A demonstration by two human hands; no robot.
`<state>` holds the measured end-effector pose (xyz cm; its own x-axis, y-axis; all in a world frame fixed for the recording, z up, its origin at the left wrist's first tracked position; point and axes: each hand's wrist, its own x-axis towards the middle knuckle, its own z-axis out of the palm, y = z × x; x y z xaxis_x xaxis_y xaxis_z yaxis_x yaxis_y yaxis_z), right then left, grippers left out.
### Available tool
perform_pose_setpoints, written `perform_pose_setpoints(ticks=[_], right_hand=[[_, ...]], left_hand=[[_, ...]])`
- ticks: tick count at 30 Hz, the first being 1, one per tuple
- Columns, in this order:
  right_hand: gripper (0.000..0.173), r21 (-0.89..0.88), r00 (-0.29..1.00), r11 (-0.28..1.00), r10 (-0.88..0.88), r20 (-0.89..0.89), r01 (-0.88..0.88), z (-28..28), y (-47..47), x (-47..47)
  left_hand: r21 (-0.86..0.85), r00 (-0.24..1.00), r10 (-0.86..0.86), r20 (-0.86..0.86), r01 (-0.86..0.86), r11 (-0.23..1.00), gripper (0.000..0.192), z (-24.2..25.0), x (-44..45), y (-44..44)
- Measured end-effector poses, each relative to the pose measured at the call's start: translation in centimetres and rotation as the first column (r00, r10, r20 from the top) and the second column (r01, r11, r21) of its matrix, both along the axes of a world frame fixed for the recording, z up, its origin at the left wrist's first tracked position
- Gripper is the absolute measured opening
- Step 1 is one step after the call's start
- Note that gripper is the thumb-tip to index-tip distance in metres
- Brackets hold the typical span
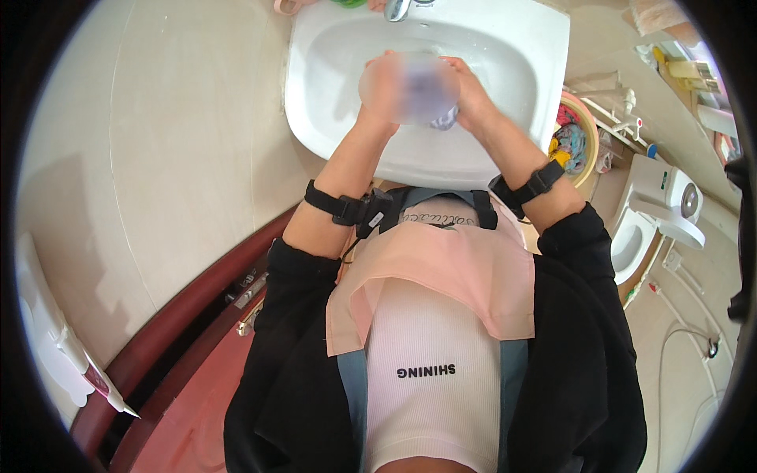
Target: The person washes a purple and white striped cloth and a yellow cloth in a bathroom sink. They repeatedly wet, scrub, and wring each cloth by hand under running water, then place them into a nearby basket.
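Over the white washbasin [331,106], below its chrome tap [397,9], my left hand [379,88] and my right hand [464,88] are raised at either side of a bluish-grey and white cloth [445,119]. A blurred oval covers most of the cloth and much of my left hand. Only the cloth's lower edge shows sharply, a patterned bit near my right palm. The fingers of my right hand curl at the cloth's right side. How the fingers of my left hand lie is hidden by the blur.
Right of the basin stands a round tub [586,148] with colourful cloths, beside wall pipes [627,106]. Farther right is a white toilet [633,236]. A shelf with bottles [689,74] is at the upper right. A red door [195,402] with a handle is at the lower left.
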<state>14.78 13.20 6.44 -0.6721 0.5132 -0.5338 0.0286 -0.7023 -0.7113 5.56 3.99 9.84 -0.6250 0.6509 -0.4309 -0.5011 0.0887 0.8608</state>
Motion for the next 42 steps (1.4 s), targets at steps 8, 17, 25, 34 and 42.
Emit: perform_pose_setpoints(ticks=[8, 17, 25, 34, 42], right_hand=[[0.036, 0.790, 0.965, 0.555, 0.114, 0.237, -0.260, 0.6, -4.5, -0.5], [0.029, 0.633, 0.973, 0.745, 0.098, 0.211, -0.212, 5.0, -3.2, -0.1], [0.027, 0.594, 0.973, 0.803, -0.093, 0.211, -0.052, 4.2, -3.3, 0.1], [0.026, 0.613, 0.938, 0.782, -0.124, 0.324, -0.109, 3.5, -2.8, 0.7], [0.024, 0.737, 0.985, 0.658, 0.041, 0.169, -0.154, 4.0, -2.8, 1.2]], left_hand=[[-0.011, 0.987, 0.156, -0.033, -0.156, 0.988, 0.036, 1.1, 0.5, 0.5], [-0.078, 0.985, 0.168, 0.047, -0.164, 0.983, 0.027, 2.1, 0.0, 0.7], [-0.085, 0.996, 0.091, 0.004, -0.090, 0.992, 0.024, 2.6, 1.9, 0.7], [0.062, 0.987, 0.056, 0.148, -0.066, 0.996, 0.024, 2.8, 3.5, 0.6], [-0.009, 0.965, 0.101, 0.243, -0.102, 0.995, 0.030, 2.6, 1.3, 0.4]])
